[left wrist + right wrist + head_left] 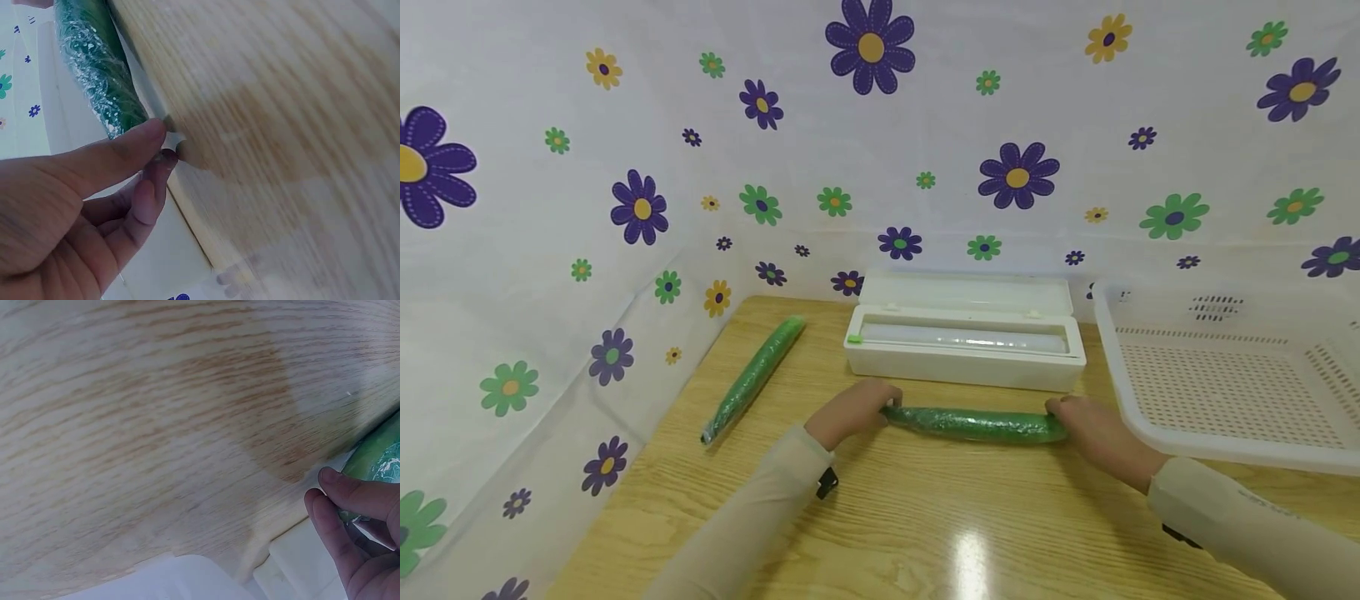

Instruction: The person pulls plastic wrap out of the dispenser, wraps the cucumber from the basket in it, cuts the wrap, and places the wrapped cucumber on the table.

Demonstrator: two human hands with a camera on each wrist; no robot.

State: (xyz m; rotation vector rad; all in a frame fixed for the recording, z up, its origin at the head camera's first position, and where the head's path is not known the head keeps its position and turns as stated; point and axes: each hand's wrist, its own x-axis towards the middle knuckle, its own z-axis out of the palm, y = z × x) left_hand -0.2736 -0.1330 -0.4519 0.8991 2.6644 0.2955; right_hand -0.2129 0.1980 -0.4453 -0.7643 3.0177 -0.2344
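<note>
A long green cucumber in shiny clear wrap lies crosswise low over the table, between both hands. My left hand pinches its left end; in the left wrist view, thumb and fingers meet at the tip of the crinkled wrap. At the opposite end, my right hand pinches with thumb and forefinger, and the right wrist view has the wrapped end tucked beside the thumb. Just behind the cucumber stands a white cling film box, lid raised, a roll of film inside.
Another wrapped cucumber lies slanted on the wooden table at the left. A white perforated basket occupies the right side. Behind everything hangs a flower-print sheet, which also runs along the left edge.
</note>
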